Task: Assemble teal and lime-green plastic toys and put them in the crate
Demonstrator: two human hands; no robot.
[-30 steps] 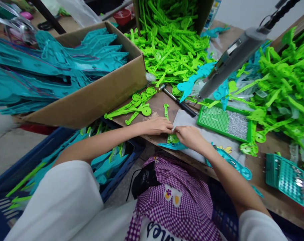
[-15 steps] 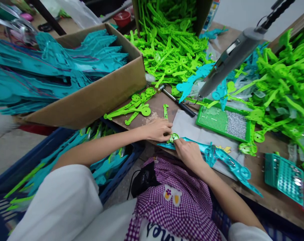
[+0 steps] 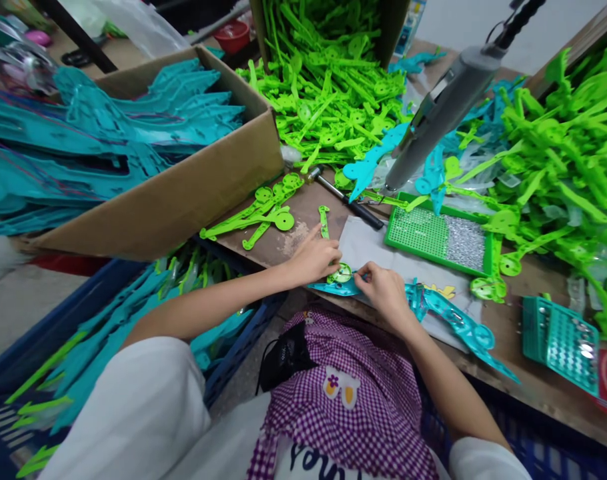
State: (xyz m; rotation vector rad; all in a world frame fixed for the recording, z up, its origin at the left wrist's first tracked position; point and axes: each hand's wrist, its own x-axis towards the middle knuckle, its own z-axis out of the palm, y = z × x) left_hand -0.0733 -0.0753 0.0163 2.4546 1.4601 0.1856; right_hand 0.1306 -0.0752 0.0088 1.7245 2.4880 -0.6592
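Note:
A long blue plastic part lies along the table's front edge, partly on a pale cloth. On its left portion sits a round green piece. My left hand rests at that piece's left side, fingers bent; whatever they grip is hidden. Just right of the green piece, my right hand is pinched over the blue part, with something too small to name at its fingertips. A narrow green part lies behind my left hand.
A grey electric screwdriver hangs above the green screw tray. Behind my hands lies a hammer. A cardboard box of blue parts stands left, above a blue crate. Green parts heap at the back. A teal basket sits right.
My right hand has lifted slightly and drawn away from the round green piece, its fingertips now pinched. My left hand stays beside the piece. The whole view has shifted a little.

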